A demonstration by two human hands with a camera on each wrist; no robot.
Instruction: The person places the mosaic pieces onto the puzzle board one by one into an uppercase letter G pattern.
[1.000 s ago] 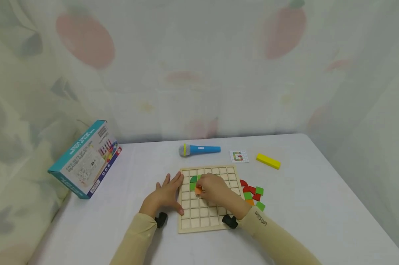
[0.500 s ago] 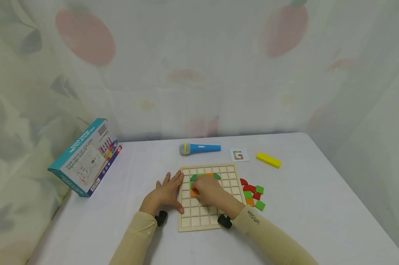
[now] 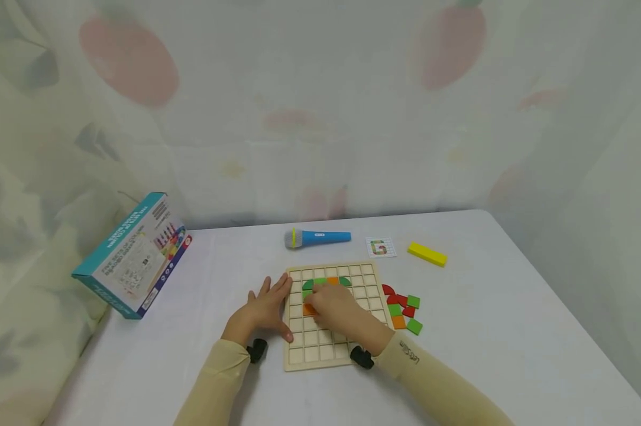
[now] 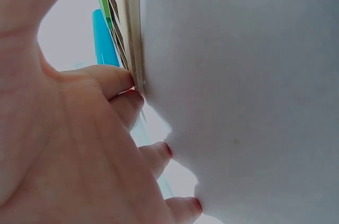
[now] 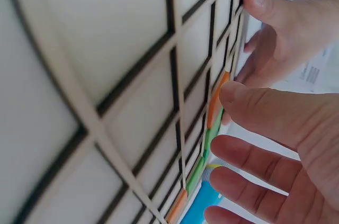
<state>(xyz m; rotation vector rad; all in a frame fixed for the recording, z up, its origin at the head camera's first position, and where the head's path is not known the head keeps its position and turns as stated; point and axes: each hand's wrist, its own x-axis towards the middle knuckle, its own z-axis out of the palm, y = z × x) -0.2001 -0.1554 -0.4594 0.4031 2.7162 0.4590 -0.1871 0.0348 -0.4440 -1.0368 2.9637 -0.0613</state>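
A wooden grid board [image 3: 311, 354] lies on the white table. My left hand [image 3: 263, 310] is spread along its left edge, the forefinger at the upper part and the thumb lower down. Over the board my right hand [image 3: 342, 309] presses an orange square tile [image 5: 216, 99] with the thumb, its other fingers extended loosely. This tile sits in the left column, just below a green square [image 3: 306, 294]. Above are a dark green quarter-round tile [image 3: 307, 285], a green square [image 3: 320, 281], an orange square [image 3: 332, 280] and another dark green quarter-round [image 3: 345, 281].
Loose red, green [image 3: 414, 326] and orange tiles [image 3: 399, 322] lie right of the board. Behind it are a blue toy microphone [image 3: 323, 238], a card with a G pattern [image 3: 380, 247] and a yellow bar [image 3: 427, 254]. A cardboard box [image 3: 134, 254] stands far left.
My right hand has moved slightly left, and the orange tile it pinched now lies in a left-column cell under its thumb. My left hand has stayed at the board's edge.
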